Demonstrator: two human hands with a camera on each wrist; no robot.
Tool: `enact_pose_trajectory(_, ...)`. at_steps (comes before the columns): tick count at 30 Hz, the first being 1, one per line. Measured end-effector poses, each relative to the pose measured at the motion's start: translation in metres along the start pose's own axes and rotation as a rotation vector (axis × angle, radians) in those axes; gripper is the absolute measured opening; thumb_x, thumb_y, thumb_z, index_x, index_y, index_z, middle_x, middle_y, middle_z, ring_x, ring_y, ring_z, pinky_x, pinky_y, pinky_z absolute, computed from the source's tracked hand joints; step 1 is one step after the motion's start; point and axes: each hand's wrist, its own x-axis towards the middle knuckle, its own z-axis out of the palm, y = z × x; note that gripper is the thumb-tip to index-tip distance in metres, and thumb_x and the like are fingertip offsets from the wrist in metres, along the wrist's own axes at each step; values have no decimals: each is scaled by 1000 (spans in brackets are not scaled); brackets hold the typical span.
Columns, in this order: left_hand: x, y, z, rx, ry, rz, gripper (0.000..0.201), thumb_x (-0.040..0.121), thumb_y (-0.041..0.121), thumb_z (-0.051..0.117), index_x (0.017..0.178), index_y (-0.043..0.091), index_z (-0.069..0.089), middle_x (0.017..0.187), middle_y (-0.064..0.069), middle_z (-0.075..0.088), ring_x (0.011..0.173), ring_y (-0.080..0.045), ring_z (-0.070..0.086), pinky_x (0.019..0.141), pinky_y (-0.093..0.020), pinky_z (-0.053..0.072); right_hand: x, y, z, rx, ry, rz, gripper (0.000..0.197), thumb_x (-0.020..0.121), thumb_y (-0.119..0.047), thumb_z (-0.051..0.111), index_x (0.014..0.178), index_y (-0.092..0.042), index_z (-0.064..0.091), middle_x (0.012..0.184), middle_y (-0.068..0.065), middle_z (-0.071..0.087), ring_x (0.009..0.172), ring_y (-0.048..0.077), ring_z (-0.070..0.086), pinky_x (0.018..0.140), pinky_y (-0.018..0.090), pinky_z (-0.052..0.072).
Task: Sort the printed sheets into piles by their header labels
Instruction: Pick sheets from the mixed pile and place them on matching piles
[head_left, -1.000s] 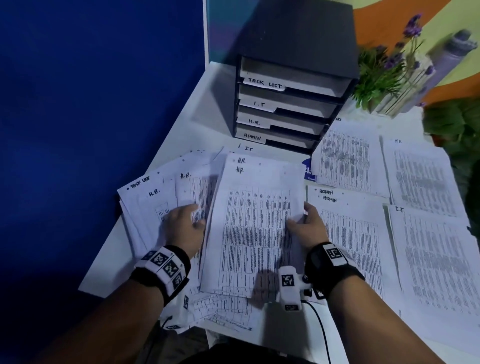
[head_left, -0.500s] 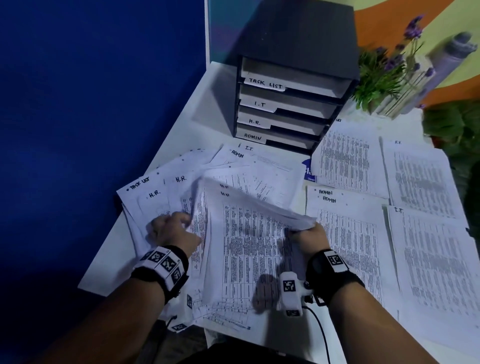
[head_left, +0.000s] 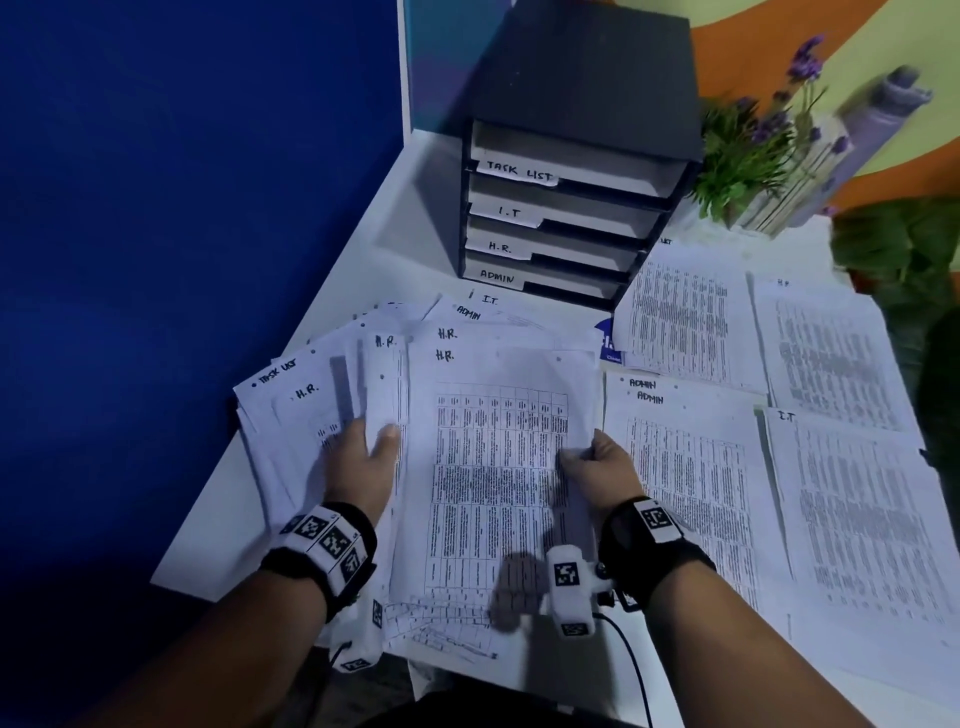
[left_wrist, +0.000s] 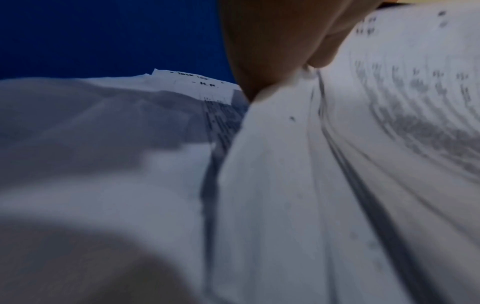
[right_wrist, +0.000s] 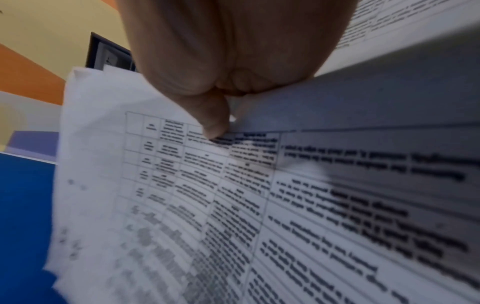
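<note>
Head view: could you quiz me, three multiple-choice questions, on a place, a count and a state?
1. Where does the black box-shaped paper organiser stand? A) far end of the white table, behind the fanned white printed sheets; B) the floor; C) a chair.
2. How many labelled drawers does it show? A) two; B) four; C) six.
3. What is the right grip doing? A) lying flat; B) holding a pen; C) pinching the top H.R. sheet by its edge.
A: it stands beyond the sheets. B: TASK LIST, I.T, H.R., ADMIN. C: it clamps the paper edge.

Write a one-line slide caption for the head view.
Left hand holds the mixed white printed sheets while right hand pinches the top H.R.-headed sheet, before a black labelled drawer organiser.
</note>
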Motion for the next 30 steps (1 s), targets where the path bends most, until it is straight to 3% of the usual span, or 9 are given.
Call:
enact_pose_trajectory(6,8,25,-4,-122,-2,134,19,103,21,39,110,16,55,101,-4,63,96,-21,57,79,-29,43,-13,-41,-2,191,-42,-123,25,92,-8,57,113,-20,50,81,6,59,69,20,53,67,34,46)
enact_pose_trajectory(9,10,52,-7,-332,67,284,25,104,21,35,127,23,46,114,3,57,102,-13,56,89,-19,45,-24,-77,-8,310,0,-220,36,91,2,55,116,-23,51,80,4,62,65,19,54,60,32,49)
enact_pose_trajectory(12,6,83,-11,-370,132,431,41,104,15,36,145,18,30,107,8,56,83,7,53,72,-1,39,-47,-113,-5,344,53,-446,29,92,1,53,102,-25,54,77,1,58,60,16,53,53,30,50)
enact_pose_trajectory(17,-7,97,-13,-430,214,502,40,103,16,42,139,2,32,119,15,53,94,19,51,81,4,35,-67,-111,2,143,97,-700,31,94,-12,57,120,-17,41,73,-19,51,58,0,47,58,21,46)
enact_pose_trajectory(20,-17,78,-2,-393,93,324,31,96,21,57,122,19,39,102,20,54,91,1,57,81,-18,45,-58,-74,9,-67,52,-532,33,94,-14,55,118,-21,35,88,-13,51,78,-3,53,73,22,48)
enact_pose_trajectory(24,-19,60,14,-274,-2,188,28,98,17,54,125,20,49,111,5,56,104,-17,52,89,-33,42,-49,-46,8,-208,-19,-305,12,96,-13,51,102,-18,42,71,-9,47,60,3,49,56,22,42)
enact_pose_trajectory(26,-11,65,18,-318,13,177,30,98,18,52,128,25,51,116,9,58,108,-16,53,95,-36,42,-49,-52,-5,-120,33,-294,12,95,-14,52,88,-21,45,71,-2,56,59,1,59,56,21,51)
enact_pose_trajectory(28,-2,77,23,-377,46,176,31,98,17,53,125,30,52,117,10,60,108,-15,55,96,-36,43,-43,-58,-21,50,120,-267,7,93,-18,55,97,-24,53,82,4,67,74,11,68,71,32,58)
enact_pose_trajectory(30,0,95,34,-440,93,182,29,97,14,54,120,31,53,116,7,63,107,-16,59,96,-36,47,-34,-60,-39,188,158,-194,30,90,-21,61,119,-25,52,98,2,65,88,16,66,85,32,54)
